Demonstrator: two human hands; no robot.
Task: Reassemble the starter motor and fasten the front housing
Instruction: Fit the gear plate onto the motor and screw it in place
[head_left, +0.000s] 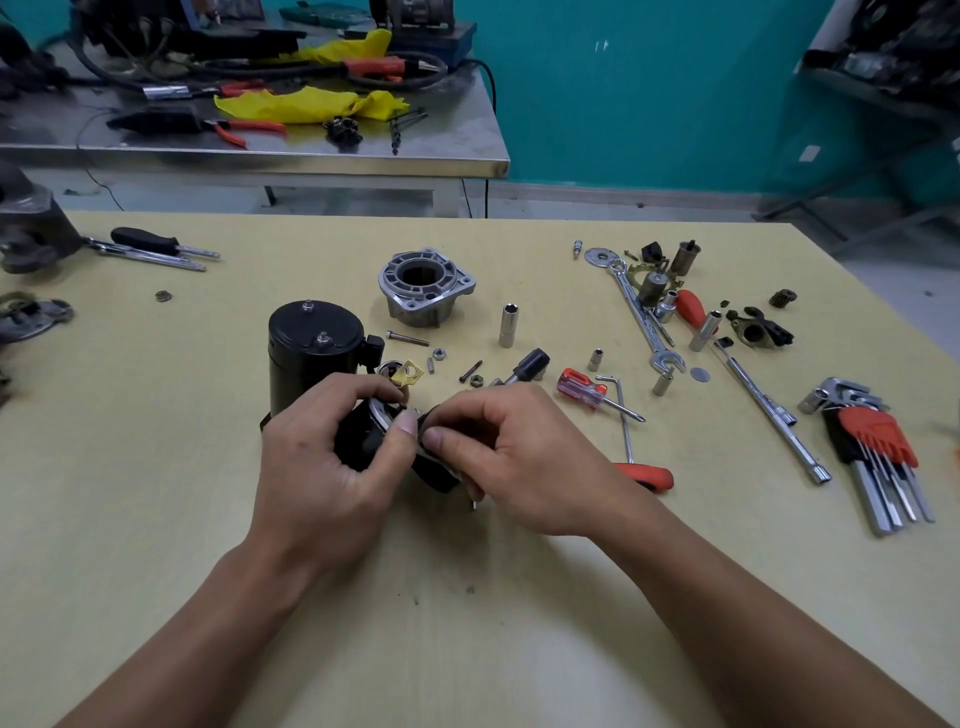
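At centre of the table (156, 493), left hand (322, 457) and right hand (519, 457) both grip a black motor part (363, 441); front housing (426, 286) stands at twelve o'clock.

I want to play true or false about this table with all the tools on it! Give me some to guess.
1. The left hand and the right hand both hold a small black round part. True.
2. The silver cast-metal front housing is bolted onto the black cylindrical motor body. False: it sits by itself on the yellowish table, apart from the body.
3. The black cylindrical motor body stands upright. True.
4. The hex key set in a red holder lies on the table's left side. False: it lies at the right.
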